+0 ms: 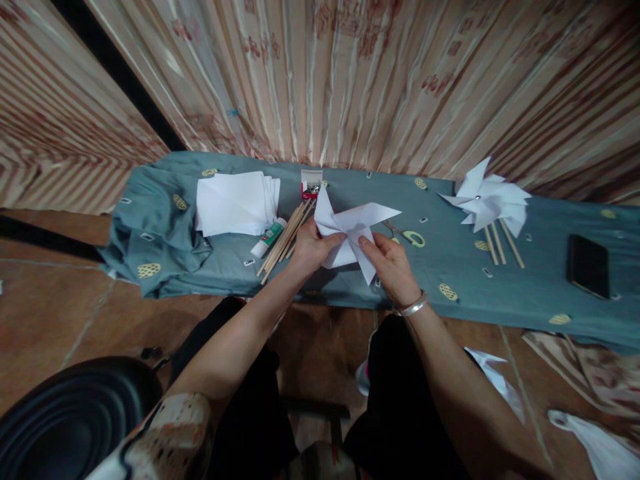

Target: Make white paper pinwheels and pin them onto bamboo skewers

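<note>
Between my two hands is a white paper pinwheel [350, 220], held up over the cloth-covered bench with its pointed blades spread. My left hand [313, 247] grips its left side, thumb pressed on the paper near the centre. On the right side my right hand [390, 263] pinches it between thumb and fingers. Beside my left hand lie a bundle of wooden sticks [286, 241] and a green and white glue stick [269, 238]. A pair of scissors [413, 238] with pale yellow-green handles rests just past my right hand, partly hidden by it.
A stack of white paper [233, 203] lies at the left, near an open small box of metal pins [311, 184]. Several finished pinwheels on sticks [493, 200] are piled at the right, with a black phone [588, 265] beyond. A black round basin [75, 420] stands on the floor.
</note>
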A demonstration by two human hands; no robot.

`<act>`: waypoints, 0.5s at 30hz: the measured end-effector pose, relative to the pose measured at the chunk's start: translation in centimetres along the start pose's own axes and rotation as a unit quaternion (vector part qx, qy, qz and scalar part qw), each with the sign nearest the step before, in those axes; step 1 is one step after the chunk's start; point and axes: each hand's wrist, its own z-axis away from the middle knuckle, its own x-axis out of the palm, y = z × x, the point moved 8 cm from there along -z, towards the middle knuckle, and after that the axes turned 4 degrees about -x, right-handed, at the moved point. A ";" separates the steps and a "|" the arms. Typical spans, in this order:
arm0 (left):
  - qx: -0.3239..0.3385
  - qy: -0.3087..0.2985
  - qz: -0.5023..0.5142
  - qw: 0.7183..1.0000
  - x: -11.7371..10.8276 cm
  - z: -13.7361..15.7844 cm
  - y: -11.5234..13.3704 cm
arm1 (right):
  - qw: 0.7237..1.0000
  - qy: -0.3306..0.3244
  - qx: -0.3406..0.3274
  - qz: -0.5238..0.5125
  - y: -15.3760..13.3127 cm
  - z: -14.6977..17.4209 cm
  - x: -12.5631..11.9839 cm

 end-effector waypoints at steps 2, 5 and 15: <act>0.001 0.005 -0.013 1.000 -0.1 -0.1 -0.2 | 1.000 0.002 0.005 -0.005 0.1 0.0 0.1; 0.013 0.011 -0.026 1.000 -0.1 -0.2 -0.3 | 1.000 0.015 0.013 -0.004 0.5 -0.1 0.0; 0.053 -0.001 -0.101 0.993 0.3 0.1 0.5 | 0.997 0.062 0.022 0.027 0.8 -0.6 0.0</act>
